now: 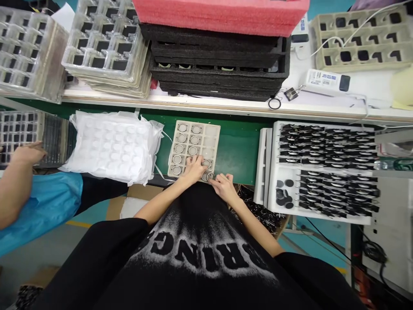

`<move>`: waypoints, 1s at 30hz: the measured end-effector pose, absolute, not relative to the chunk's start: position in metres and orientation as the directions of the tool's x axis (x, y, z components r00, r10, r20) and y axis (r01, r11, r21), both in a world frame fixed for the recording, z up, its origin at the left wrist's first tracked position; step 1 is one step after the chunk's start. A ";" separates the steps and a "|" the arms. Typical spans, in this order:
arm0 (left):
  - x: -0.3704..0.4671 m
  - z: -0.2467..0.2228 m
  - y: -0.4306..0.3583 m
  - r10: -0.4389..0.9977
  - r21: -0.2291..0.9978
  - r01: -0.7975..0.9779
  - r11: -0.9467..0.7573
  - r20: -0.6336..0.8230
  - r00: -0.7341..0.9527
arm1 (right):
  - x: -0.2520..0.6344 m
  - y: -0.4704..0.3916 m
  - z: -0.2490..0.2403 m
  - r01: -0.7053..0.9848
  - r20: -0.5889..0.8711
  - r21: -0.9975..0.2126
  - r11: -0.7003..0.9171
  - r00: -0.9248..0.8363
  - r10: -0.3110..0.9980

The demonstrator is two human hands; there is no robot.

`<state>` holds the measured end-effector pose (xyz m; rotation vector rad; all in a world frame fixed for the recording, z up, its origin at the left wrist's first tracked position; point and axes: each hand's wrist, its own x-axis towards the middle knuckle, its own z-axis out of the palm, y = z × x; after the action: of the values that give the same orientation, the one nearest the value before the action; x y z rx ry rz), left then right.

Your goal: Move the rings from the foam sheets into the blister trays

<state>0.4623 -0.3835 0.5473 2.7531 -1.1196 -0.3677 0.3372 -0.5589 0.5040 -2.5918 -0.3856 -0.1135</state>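
Note:
A beige compartment tray (199, 144) lies on the green table in front of me. Silver-rimmed round parts (182, 128) sit in its left and middle columns, and the upper cells on its right column hold none. My left hand (194, 168) rests over the lower middle of the tray, fingers slightly bent and apart, close to a round part in the right column. At the tray's lower right corner, my right hand (224, 186) pinches a round silver-rimmed part (211, 176) between thumb and finger. The fingertips partly cover the cells there.
Left of the tray is a white sheet-covered stack (111, 144); a co-worker's hand (28, 153) touches stacked trays beyond it. At right stands a white foam tray (325, 168) of black parts. The shelf (193, 101) carries black foam trays (219, 82) and clear trays (103, 43).

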 end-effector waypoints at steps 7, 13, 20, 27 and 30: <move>0.439 0.547 -0.355 -0.757 0.264 -0.724 -0.637 -0.037 0.652 | 0.343 -0.569 0.494 0.153 0.256 -0.507 -0.849 0.966 0.021; 0.436 0.541 -0.351 -0.812 0.305 -0.753 -0.582 -0.164 0.561 | 0.407 -0.580 0.518 0.182 0.183 -0.361 -0.915 0.975 0.122; 0.436 0.548 -0.358 -0.752 0.328 -0.677 -0.659 -0.258 0.607 | 0.461 -0.572 0.527 0.266 -0.040 -0.297 -0.917 0.956 0.290; 0.430 0.545 -0.347 -0.756 0.333 -0.682 -0.651 -0.214 0.618 | 0.443 -0.576 0.513 0.236 0.037 -0.295 -0.926 0.971 0.236; 0.427 0.544 -0.343 -0.774 0.345 -0.698 -0.628 -0.176 0.609 | 0.441 -0.580 0.507 0.258 0.147 -0.272 -0.927 0.963 0.225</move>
<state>0.4271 -0.3433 0.5442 2.5943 -1.2086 -0.4549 0.4410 -0.5799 0.5069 -2.8217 -0.3545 -0.1637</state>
